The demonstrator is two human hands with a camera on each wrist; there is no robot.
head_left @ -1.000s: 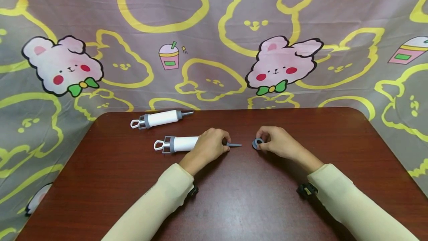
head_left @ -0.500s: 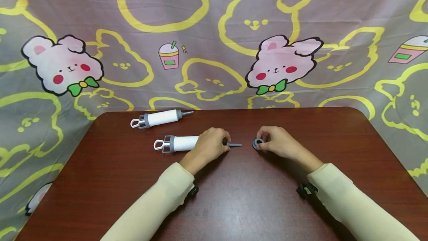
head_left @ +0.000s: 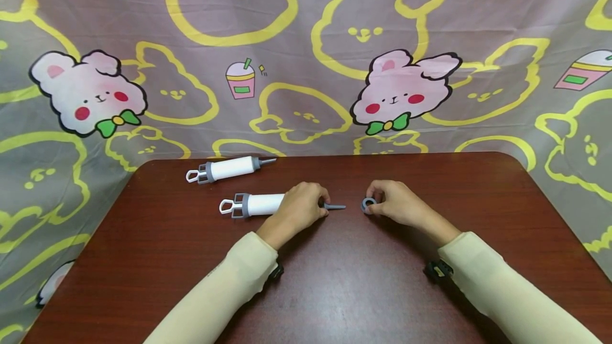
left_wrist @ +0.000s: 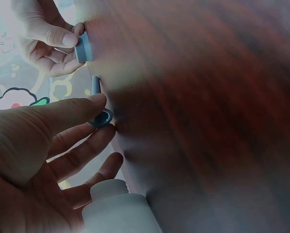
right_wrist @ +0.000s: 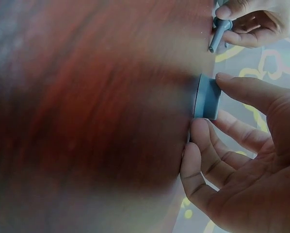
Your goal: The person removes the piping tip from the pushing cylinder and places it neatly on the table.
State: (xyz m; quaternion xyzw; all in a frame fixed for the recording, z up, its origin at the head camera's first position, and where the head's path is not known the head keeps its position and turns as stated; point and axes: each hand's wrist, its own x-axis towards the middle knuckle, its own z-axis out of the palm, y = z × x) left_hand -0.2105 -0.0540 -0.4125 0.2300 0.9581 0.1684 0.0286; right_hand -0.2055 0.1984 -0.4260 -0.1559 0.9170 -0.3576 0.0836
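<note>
In the head view my left hand (head_left: 300, 205) pinches a slim grey nozzle (head_left: 337, 207), its narrow tip pointing right. The left wrist view shows the nozzle's wide hollow end (left_wrist: 102, 118) between thumb and fingers. Beside that hand lies a white tube (head_left: 265, 205) with a grey collar and a white loop handle; its bare neck (left_wrist: 109, 188) appears in the left wrist view. My right hand (head_left: 399, 203) holds a grey flanged ring (head_left: 368, 204) by thumb and fingertips, close over the table. A short gap separates nozzle tip and ring.
Toward the back left of the brown table (head_left: 354, 280) lies a second white tube (head_left: 232, 169), with a grey nozzle fitted and a loop handle. A patterned cloth (head_left: 306, 57) hangs right behind the table's far edge.
The grey ring has tilted slightly in my right hand, its opening facing more toward the head camera. Both hands, the nozzle and the tubes stay in place.
</note>
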